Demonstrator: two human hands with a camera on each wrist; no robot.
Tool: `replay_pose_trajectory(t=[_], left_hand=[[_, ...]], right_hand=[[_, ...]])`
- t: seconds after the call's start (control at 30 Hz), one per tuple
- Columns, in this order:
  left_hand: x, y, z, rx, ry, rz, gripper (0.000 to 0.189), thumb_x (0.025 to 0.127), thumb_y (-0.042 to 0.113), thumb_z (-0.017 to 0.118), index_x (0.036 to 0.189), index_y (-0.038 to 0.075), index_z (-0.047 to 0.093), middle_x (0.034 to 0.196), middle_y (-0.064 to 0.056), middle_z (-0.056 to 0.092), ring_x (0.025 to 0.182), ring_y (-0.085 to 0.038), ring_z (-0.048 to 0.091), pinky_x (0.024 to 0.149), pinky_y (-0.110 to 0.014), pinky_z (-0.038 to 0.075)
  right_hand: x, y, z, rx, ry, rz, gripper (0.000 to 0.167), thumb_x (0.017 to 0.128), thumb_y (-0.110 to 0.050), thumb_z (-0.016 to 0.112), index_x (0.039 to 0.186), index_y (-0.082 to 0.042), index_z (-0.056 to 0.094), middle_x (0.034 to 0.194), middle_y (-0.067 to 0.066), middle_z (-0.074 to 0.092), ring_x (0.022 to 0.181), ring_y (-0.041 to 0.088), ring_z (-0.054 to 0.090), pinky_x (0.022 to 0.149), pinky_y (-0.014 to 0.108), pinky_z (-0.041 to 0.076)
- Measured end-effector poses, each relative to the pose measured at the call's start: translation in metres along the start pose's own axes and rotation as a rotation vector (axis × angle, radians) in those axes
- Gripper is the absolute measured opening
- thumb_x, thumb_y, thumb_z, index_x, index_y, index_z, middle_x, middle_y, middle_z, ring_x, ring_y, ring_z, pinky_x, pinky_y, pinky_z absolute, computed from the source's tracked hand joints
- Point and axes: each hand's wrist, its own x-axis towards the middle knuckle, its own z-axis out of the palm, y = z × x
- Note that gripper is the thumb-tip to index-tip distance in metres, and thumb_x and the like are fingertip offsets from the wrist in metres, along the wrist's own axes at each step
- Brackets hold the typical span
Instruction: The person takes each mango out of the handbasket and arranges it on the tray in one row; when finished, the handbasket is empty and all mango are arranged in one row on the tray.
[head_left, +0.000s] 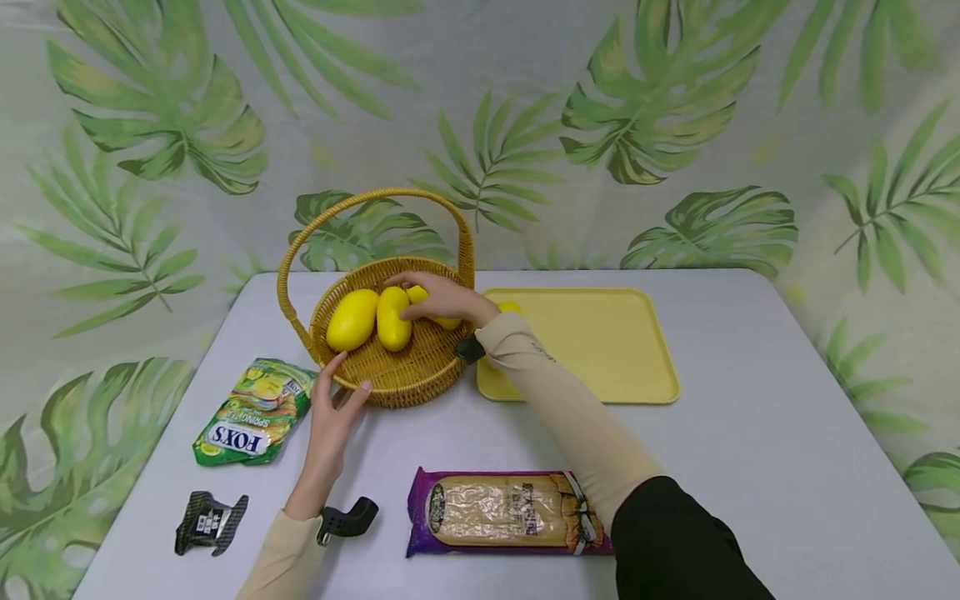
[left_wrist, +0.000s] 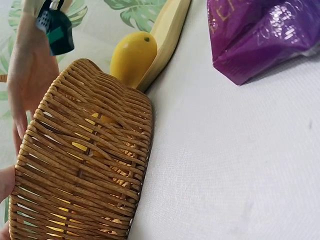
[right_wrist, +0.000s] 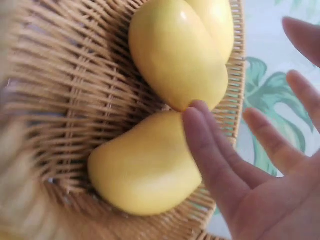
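A brown wicker basket [head_left: 397,400] with a tall arched handle holds several yellow mangoes. In the head view one mango [head_left: 352,321] lies at the left, a second [head_left: 393,319] beside it, and others are partly hidden under my right hand [head_left: 446,302]. That hand reaches over the basket's right side. In the right wrist view its fingers [right_wrist: 207,145] spread fairly straight and touch or nearly touch a mango [right_wrist: 150,165]. My left hand [head_left: 333,425] rests its thumb and a finger on the basket's near-left rim; its remaining fingers are hidden.
Right of the basket lies a yellow tray [head_left: 600,350] with another mango [head_left: 510,307] at its left end. A green Fox's candy bag [head_left: 255,412], a small black packet [head_left: 210,523] and a purple-edged food package [head_left: 510,512] lie on the white table [head_left: 750,467].
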Motion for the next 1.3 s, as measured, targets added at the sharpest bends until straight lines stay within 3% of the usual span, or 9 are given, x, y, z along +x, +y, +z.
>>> replay_pose_trajectory(t=[0.17,0.27,0.37,0.47,0.63,0.77,1.1,1.3], left_hand=[[-0.001,0.005,0.0,-0.004,-0.012,-0.016,0.064,0.097,0.022,0.057,0.152,0.017,0.023,0.156,-0.011,-0.003,0.136,-0.043,0.018,0.105,-0.05,0.033],[-0.004,0.012,0.002,-0.009,-0.021,-0.019,0.064,0.097,0.019,0.056,0.152,0.014,0.023,0.155,-0.014,-0.003,0.136,-0.045,0.017,0.106,-0.052,0.032],[-0.005,0.014,0.002,-0.01,-0.022,-0.012,0.064,0.097,0.017,0.056,0.151,0.013,0.023,0.155,-0.016,-0.003,0.136,-0.046,0.017,0.105,-0.053,0.032],[-0.002,0.008,0.001,0.0,-0.014,-0.003,0.063,0.097,0.019,0.057,0.151,0.016,0.025,0.155,-0.013,-0.002,0.136,-0.045,0.018,0.105,-0.052,0.033],[0.002,-0.003,0.0,0.023,-0.001,0.016,0.063,0.097,0.025,0.058,0.151,0.018,0.026,0.155,-0.011,0.0,0.135,-0.043,0.02,0.104,-0.05,0.035],[0.002,-0.006,0.001,0.028,0.003,0.018,0.064,0.096,0.029,0.06,0.15,0.019,0.027,0.155,-0.011,0.001,0.135,-0.043,0.02,0.102,-0.049,0.037],[0.001,-0.004,-0.001,0.028,0.0,0.012,0.065,0.096,0.03,0.06,0.151,0.021,0.026,0.155,-0.01,-0.001,0.135,-0.043,0.019,0.102,-0.048,0.038],[0.001,-0.005,-0.002,0.022,0.005,0.011,0.065,0.096,0.03,0.06,0.15,0.022,0.027,0.155,-0.01,0.0,0.135,-0.042,0.019,0.103,-0.048,0.037]], right_hand=[[0.011,-0.005,0.009,0.033,-0.074,0.104,0.062,0.093,-0.014,0.061,0.149,-0.01,0.033,0.15,0.017,0.029,0.102,0.036,0.049,0.083,0.048,0.048],[0.016,-0.006,0.014,-0.002,-0.091,0.157,0.064,0.093,-0.015,0.061,0.15,-0.014,0.032,0.153,0.014,0.023,0.123,0.036,0.039,0.093,0.047,0.042],[0.021,-0.007,0.019,-0.093,-0.107,0.193,0.065,0.092,-0.017,0.062,0.15,-0.018,0.032,0.157,0.014,0.013,0.141,0.028,0.013,0.106,0.045,0.03],[0.025,-0.009,0.025,-0.157,-0.139,0.227,0.066,0.091,-0.018,0.063,0.15,-0.02,0.033,0.158,0.016,0.003,0.144,0.029,-0.001,0.111,0.047,0.022],[0.029,-0.013,0.033,-0.23,-0.167,0.278,0.065,0.091,-0.021,0.065,0.149,-0.02,0.036,0.158,0.017,-0.004,0.144,0.027,-0.005,0.112,0.043,0.022],[0.03,-0.013,0.036,-0.241,-0.139,0.287,0.062,0.09,-0.02,0.067,0.147,-0.018,0.04,0.158,0.016,-0.003,0.144,0.024,-0.007,0.112,0.042,0.022],[0.022,-0.004,0.023,-0.198,-0.025,0.095,0.052,0.088,-0.026,0.07,0.136,-0.016,0.052,0.154,0.013,0.021,0.142,0.024,0.012,0.106,0.039,0.032],[0.01,0.001,0.01,-0.112,-0.018,-0.046,0.057,0.085,-0.013,0.068,0.138,-0.01,0.047,0.146,0.01,0.036,0.125,0.023,0.037,0.093,0.032,0.04]])
